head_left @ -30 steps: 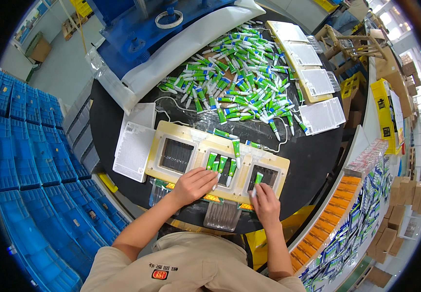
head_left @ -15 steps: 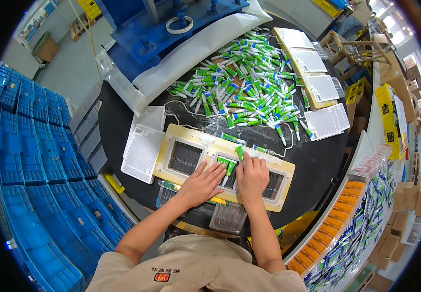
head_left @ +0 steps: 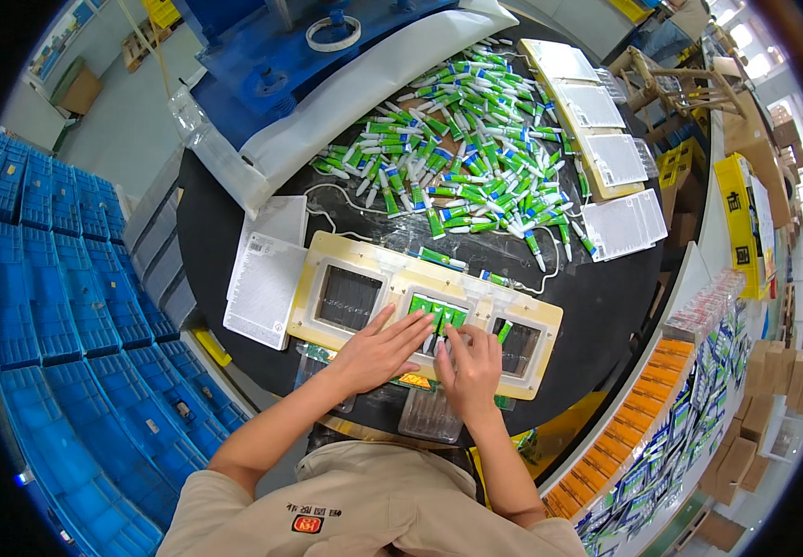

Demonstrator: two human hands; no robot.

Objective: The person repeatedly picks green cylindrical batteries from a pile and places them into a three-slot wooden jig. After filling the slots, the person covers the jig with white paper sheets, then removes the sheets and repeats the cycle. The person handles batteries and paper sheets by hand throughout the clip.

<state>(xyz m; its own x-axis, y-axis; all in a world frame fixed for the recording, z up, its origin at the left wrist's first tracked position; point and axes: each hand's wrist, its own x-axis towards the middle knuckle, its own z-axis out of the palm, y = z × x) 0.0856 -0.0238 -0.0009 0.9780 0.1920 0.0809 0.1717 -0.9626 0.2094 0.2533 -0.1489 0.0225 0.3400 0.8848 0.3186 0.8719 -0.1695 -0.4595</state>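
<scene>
A cream-yellow frame (head_left: 304, 316) with three windows lies before me on the black round table. Its middle window holds green-and-white squeeze tubes (head_left: 427, 307) side by side. My left hand (head_left: 375, 355) rests flat, fingers stretched, with its fingertips on the left tubes. Bent over the lower end of the rightmost tube is my right hand (head_left: 472, 369), thumb and fingers closed about it; the grip is partly hidden. Another green tube end (head_left: 505, 330) shows at the right window, beside that hand's fingers. Dark clear plastic lines the left window (head_left: 350, 299).
A heap of similar tubes (head_left: 475, 158) lies beyond the frame. Printed white cards (head_left: 262, 288) are at the left; a second frame with cards (head_left: 587, 107) stands far right. A blue machine (head_left: 262, 84) is at the back. Blue crates (head_left: 58, 306) fill the left, orange boxes (head_left: 615, 441) the right.
My right hand has come down and slightly nearer me, and the tube it held above the frame now lies in the middle window. My left hand stays on the tubes.
</scene>
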